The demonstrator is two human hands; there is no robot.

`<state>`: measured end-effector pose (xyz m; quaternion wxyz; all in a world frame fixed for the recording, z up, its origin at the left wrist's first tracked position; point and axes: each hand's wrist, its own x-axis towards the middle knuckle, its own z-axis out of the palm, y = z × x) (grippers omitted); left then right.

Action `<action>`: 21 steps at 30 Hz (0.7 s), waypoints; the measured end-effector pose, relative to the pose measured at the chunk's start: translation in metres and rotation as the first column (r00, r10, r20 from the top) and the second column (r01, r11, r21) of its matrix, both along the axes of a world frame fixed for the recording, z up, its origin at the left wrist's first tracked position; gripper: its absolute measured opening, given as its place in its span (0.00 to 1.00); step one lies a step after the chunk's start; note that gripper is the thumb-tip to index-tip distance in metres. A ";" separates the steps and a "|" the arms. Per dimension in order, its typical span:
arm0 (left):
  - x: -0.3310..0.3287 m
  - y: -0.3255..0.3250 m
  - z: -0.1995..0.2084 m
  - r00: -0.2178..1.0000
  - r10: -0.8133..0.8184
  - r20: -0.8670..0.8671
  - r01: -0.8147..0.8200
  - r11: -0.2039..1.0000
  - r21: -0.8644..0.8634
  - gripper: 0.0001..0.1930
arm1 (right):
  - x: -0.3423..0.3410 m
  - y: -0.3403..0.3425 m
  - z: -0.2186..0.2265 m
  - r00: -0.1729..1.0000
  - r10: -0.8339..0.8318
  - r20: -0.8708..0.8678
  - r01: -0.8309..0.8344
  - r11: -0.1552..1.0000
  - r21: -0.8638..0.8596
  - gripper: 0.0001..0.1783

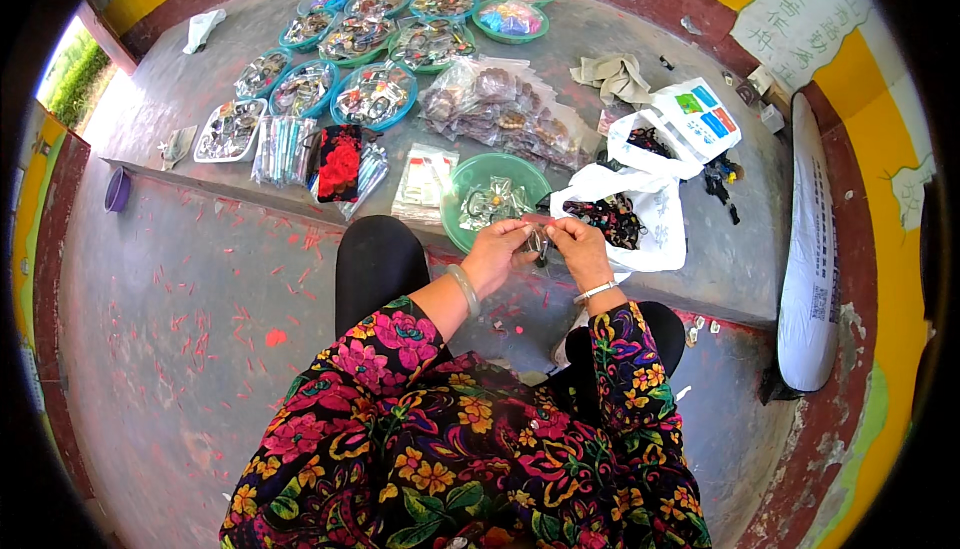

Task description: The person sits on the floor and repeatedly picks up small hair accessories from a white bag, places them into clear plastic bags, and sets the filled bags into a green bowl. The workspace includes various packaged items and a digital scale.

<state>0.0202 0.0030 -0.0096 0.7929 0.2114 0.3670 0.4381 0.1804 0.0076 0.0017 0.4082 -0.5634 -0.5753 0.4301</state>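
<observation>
My left hand (492, 259) and my right hand (584, 252) are close together, fingers pinched on a small clear plastic bag (537, 241) with a reddish strip along its top. Something dark seems to be in the bag, too small to make out. Just beyond my hands stands a green plastic basin (466, 184) with several small clear packets (495, 199) in it. To the right, beside my right hand, an open white plastic bag (660, 227) holds dark, colourful small items (612, 221).
Round basins (374, 96) of small packaged goods crowd the raised concrete platform (720, 279). A second white bag (690, 129), clear bags of brown items (505, 109), flat white packets (425, 184) and a red-and-black pouch (340, 164) lie nearer. A purple bowl (118, 190) is at the left.
</observation>
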 end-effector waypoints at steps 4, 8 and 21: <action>-0.002 0.002 -0.005 0.994 0.010 0.106 -0.007 1.000 -0.024 0.06 | 0.001 0.003 -0.007 0.994 -0.027 -0.102 0.021 0.998 -0.059 0.07; -0.003 0.004 -0.004 0.984 0.023 0.179 -0.021 1.000 -0.013 0.06 | 0.000 0.002 -0.004 0.996 -0.025 -0.084 0.021 0.999 -0.051 0.07; -0.008 0.008 -0.001 0.977 -0.042 0.209 0.032 0.998 0.052 0.06 | -0.004 -0.003 0.003 0.987 -0.019 -0.162 0.022 1.000 0.014 0.06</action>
